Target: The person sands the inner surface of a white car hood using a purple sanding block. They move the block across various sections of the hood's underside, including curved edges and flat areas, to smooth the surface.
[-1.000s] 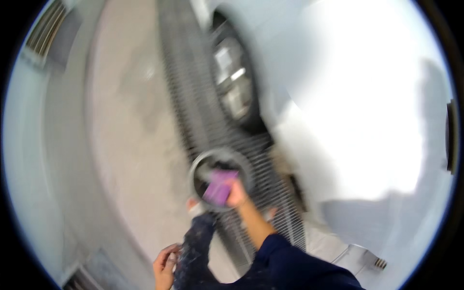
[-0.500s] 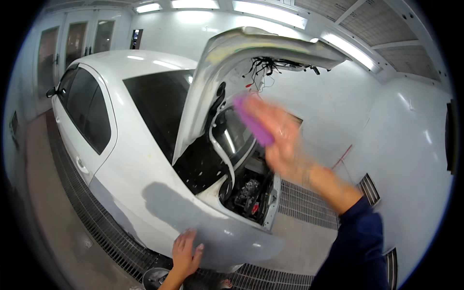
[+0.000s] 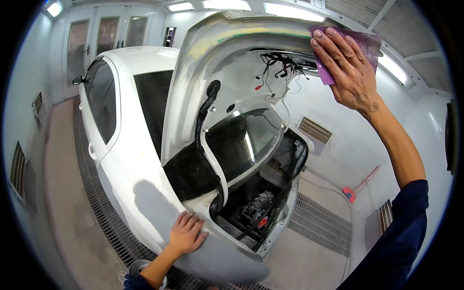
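Note:
High on the right, my right hand (image 3: 355,79) presses a purple sheet of sandpaper (image 3: 370,47) against the outer end of the raised trunk lid (image 3: 205,48). Its fingers lie over the sheet, and the thumb is hidden. Patches of grey, yellow and green show on the lid's edge. My left hand (image 3: 186,234) rests on the grey-primed rear corner (image 3: 217,261) of the white car (image 3: 128,140), palm down with fingers apart. Under the lid, the trunk opening (image 3: 258,203) shows dark inside, with black wiring (image 3: 280,63) dangling from the lid.
A bucket (image 3: 140,267) stands on the floor grating by my left forearm, partly hidden. Floor grating (image 3: 321,224) also lies behind the car. A red-headed long-handled tool (image 3: 349,194) leans by the right wall. Glazed doors (image 3: 107,36) are at the far left.
My right hand has moved up and right with the sandpaper, onto the lid's edge. My left hand has shifted slightly up the rear corner. The view has tilted and shifted.

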